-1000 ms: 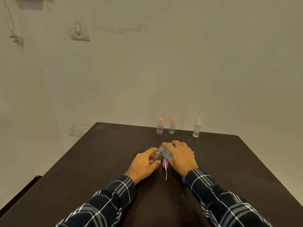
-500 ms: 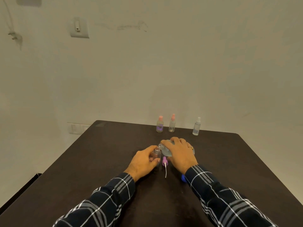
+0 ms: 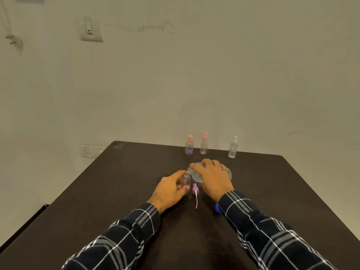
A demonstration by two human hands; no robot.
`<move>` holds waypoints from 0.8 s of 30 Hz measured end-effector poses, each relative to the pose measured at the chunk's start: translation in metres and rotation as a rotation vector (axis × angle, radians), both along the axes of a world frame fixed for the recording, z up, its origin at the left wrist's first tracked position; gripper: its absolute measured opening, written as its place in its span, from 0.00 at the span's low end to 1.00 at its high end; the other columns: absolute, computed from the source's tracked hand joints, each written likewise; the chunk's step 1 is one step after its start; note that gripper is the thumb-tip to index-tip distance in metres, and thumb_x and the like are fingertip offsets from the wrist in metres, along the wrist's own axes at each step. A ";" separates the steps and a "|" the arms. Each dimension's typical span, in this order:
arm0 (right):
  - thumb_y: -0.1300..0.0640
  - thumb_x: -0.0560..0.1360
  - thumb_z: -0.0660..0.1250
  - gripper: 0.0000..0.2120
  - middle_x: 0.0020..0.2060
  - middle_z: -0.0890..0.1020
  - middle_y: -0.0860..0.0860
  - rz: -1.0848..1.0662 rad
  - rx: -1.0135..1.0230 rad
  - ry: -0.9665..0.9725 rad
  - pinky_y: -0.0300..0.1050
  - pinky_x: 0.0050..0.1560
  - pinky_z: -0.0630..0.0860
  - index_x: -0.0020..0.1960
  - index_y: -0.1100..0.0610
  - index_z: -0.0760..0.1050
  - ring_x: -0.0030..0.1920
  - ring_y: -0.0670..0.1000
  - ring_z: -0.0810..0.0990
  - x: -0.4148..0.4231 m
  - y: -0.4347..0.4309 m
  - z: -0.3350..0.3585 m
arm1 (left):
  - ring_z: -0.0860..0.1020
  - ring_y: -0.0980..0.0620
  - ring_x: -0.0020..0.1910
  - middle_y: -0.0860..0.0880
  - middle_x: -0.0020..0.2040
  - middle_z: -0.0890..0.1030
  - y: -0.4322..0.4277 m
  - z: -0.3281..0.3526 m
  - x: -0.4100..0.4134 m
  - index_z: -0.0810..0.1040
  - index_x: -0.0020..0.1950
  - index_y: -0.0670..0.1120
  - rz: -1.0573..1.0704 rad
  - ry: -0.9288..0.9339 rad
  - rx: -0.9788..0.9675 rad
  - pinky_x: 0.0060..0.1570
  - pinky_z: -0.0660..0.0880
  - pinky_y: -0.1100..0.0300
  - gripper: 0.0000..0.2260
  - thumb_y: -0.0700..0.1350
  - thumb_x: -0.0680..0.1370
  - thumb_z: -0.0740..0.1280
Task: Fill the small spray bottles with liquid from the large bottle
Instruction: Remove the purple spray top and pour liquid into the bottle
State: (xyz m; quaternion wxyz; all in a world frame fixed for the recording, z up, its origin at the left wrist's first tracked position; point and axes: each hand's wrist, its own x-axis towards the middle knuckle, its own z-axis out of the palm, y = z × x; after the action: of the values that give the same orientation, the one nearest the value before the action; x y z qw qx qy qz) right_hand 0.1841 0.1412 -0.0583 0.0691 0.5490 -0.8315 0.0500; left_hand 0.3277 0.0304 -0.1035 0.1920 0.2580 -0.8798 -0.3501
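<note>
Between the two hands the narrow mouths nearly meet. The left hand (image 3: 171, 189) grips the open small spray bottle (image 3: 185, 181) upright on the table (image 3: 116, 191), and the right hand (image 3: 214, 179) wraps the large bottle (image 3: 196, 175), tipped with its neck just over that opening. Too steep a tilt or a slight drift would likely send liquid past the small neck and onto the purple spray head (image 3: 195, 189), which lies between the hands, just nearer the wrists. A blue cap (image 3: 217, 208) sits by the right sleeve (image 3: 253, 221); three capped bottles (image 3: 203, 147) stand well beyond.
</note>
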 end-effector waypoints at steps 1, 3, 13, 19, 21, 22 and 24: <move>0.52 0.78 0.67 0.30 0.72 0.64 0.54 0.002 0.002 0.004 0.66 0.73 0.60 0.75 0.39 0.59 0.73 0.62 0.61 0.000 0.000 0.001 | 0.80 0.58 0.54 0.54 0.60 0.82 0.000 0.000 0.000 0.69 0.74 0.56 0.000 0.000 0.002 0.62 0.76 0.58 0.23 0.48 0.80 0.69; 0.52 0.78 0.67 0.30 0.73 0.64 0.54 0.003 0.011 0.017 0.67 0.74 0.59 0.76 0.39 0.59 0.73 0.62 0.61 0.000 0.000 0.002 | 0.81 0.59 0.54 0.55 0.58 0.81 0.001 0.001 0.000 0.69 0.74 0.55 -0.002 0.001 0.004 0.62 0.76 0.59 0.23 0.48 0.80 0.69; 0.53 0.78 0.68 0.31 0.72 0.64 0.54 0.012 0.021 0.062 0.67 0.74 0.58 0.75 0.39 0.58 0.73 0.62 0.61 0.002 -0.001 0.005 | 0.78 0.61 0.52 0.55 0.58 0.80 0.003 0.004 0.001 0.68 0.75 0.54 -0.003 -0.011 0.021 0.61 0.74 0.61 0.23 0.47 0.81 0.69; 0.54 0.78 0.67 0.30 0.72 0.64 0.54 0.008 0.018 0.076 0.67 0.74 0.57 0.75 0.39 0.58 0.72 0.62 0.61 0.003 0.000 0.007 | 0.80 0.58 0.53 0.59 0.53 0.78 0.002 0.003 0.001 0.69 0.75 0.55 -0.004 -0.005 0.017 0.61 0.76 0.59 0.23 0.48 0.80 0.69; 0.53 0.78 0.68 0.31 0.72 0.64 0.54 0.008 0.030 0.078 0.67 0.74 0.57 0.75 0.39 0.58 0.73 0.62 0.60 0.003 0.000 0.007 | 0.80 0.57 0.53 0.57 0.54 0.79 0.002 0.002 0.001 0.69 0.75 0.55 -0.005 -0.003 0.019 0.60 0.76 0.60 0.23 0.48 0.80 0.69; 0.52 0.78 0.68 0.31 0.72 0.64 0.54 0.008 0.033 0.079 0.68 0.74 0.57 0.75 0.39 0.58 0.73 0.62 0.60 0.004 0.000 0.008 | 0.81 0.57 0.53 0.57 0.54 0.80 0.002 0.002 0.001 0.69 0.75 0.55 -0.004 -0.002 0.019 0.59 0.75 0.61 0.23 0.48 0.80 0.69; 0.52 0.77 0.68 0.31 0.72 0.64 0.55 0.008 0.030 0.081 0.68 0.74 0.57 0.75 0.39 0.58 0.73 0.62 0.60 0.004 -0.001 0.008 | 0.80 0.58 0.52 0.57 0.54 0.79 0.002 0.002 0.001 0.69 0.75 0.55 -0.001 -0.004 0.019 0.58 0.74 0.62 0.23 0.48 0.80 0.69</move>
State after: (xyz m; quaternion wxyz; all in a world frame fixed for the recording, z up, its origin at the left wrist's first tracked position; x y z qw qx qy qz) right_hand 0.1876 0.1401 -0.0506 0.0944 0.5549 -0.8264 0.0155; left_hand 0.3291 0.0324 -0.1010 0.1877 0.2598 -0.8770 -0.3579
